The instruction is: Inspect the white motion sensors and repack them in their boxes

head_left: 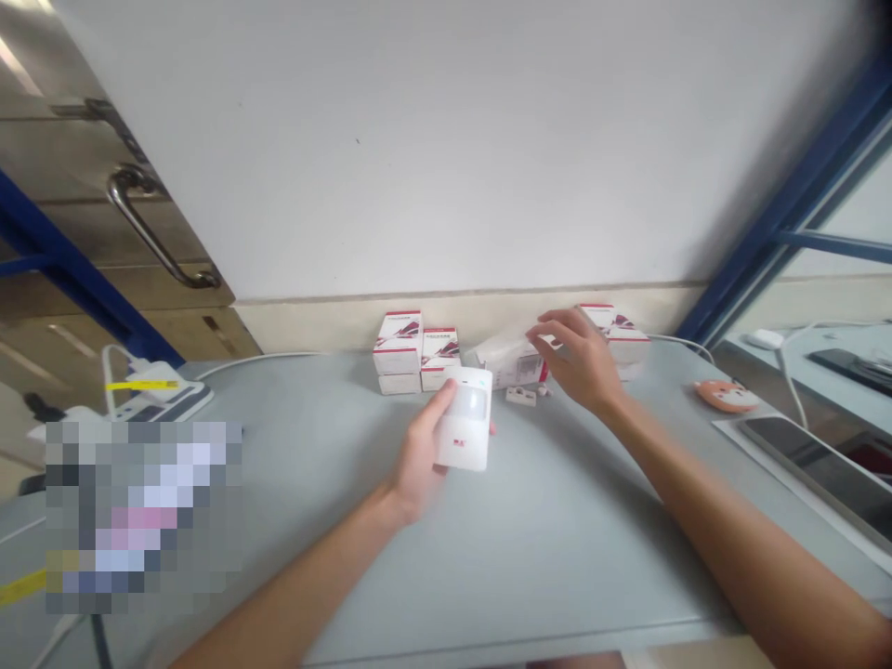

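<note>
In my left hand [416, 455] is a white motion sensor [465, 446], held upright with its front facing me. It has a pale lens window, a small red logo and a faint blue-green light near the top. My right hand [575, 353] is raised at the back of the table, its fingers bent and pinching at the edge of a clear plastic bag [503, 346]. Behind and below these fingers lies a white box [526, 368], partly covered by the bag. Just under the box is a small white bracket [521, 397], next to another tiny white piece [544, 392].
Red-and-white boxes [399, 342] stand left of the bag, and more boxes [622, 336] behind my right hand. A power strip [167, 400] with cables sits at left, near a blurred-out area. An orange animal-shaped object [726, 396] and a dark phone-like slab [815, 465] lie at right.
</note>
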`<move>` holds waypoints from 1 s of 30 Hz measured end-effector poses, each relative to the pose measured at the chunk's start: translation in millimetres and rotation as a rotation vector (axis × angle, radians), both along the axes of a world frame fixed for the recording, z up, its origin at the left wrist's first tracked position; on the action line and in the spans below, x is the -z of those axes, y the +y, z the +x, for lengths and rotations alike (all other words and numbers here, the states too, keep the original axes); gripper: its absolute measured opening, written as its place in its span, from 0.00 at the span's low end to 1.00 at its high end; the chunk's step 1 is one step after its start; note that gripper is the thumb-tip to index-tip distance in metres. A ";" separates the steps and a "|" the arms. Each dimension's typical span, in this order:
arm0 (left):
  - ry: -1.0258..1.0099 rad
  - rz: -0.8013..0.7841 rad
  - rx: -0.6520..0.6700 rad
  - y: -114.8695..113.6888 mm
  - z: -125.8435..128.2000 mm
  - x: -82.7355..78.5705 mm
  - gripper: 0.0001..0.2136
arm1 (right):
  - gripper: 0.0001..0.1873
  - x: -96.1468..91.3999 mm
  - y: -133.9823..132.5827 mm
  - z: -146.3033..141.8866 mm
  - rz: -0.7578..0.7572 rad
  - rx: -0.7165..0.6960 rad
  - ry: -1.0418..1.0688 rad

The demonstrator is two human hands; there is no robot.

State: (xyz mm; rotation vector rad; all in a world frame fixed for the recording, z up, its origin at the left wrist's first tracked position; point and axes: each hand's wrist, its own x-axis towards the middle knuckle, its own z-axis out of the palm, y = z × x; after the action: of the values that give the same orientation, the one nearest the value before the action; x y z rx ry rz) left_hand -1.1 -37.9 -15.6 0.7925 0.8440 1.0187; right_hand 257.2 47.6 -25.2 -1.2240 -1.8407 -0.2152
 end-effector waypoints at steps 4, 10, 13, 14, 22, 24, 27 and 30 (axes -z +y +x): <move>-0.077 -0.144 0.094 1.3 -0.1 -2.5 0.20 | 0.11 4.3 0.9 -3.8 0.025 -0.091 0.062; -0.102 -0.129 0.120 4.1 -2.6 -0.6 0.19 | 0.09 3.8 2.4 -6.4 0.180 -0.145 0.065; -0.082 -0.108 0.115 4.9 -3.2 2.1 0.19 | 0.08 1.1 1.5 -8.6 0.239 -0.147 0.091; -0.076 -0.109 0.117 5.1 -3.2 2.7 0.20 | 0.08 0.2 0.6 -9.8 0.247 -0.145 0.095; -0.106 -0.058 0.070 5.9 -3.8 -0.9 0.21 | 0.07 -0.1 -6.5 -17.4 0.234 -0.144 0.099; -0.120 -0.007 0.057 5.4 -3.5 -2.9 0.24 | 0.07 -0.1 -6.7 -18.3 0.239 -0.148 0.107; -0.080 0.090 0.053 3.4 -2.6 -2.9 0.30 | 0.06 -2.1 -7.5 -20.1 0.250 -0.193 0.139; 0.033 0.151 0.044 1.1 -2.0 0.5 0.30 | 0.07 -4.5 -9.5 -22.3 0.245 -0.235 0.196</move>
State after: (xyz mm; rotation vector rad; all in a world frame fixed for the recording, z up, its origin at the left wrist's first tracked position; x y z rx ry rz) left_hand -3.1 -36.9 -16.2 0.9539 0.7810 1.0418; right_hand 234.9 38.1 -20.7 -0.8232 -1.7125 -0.1772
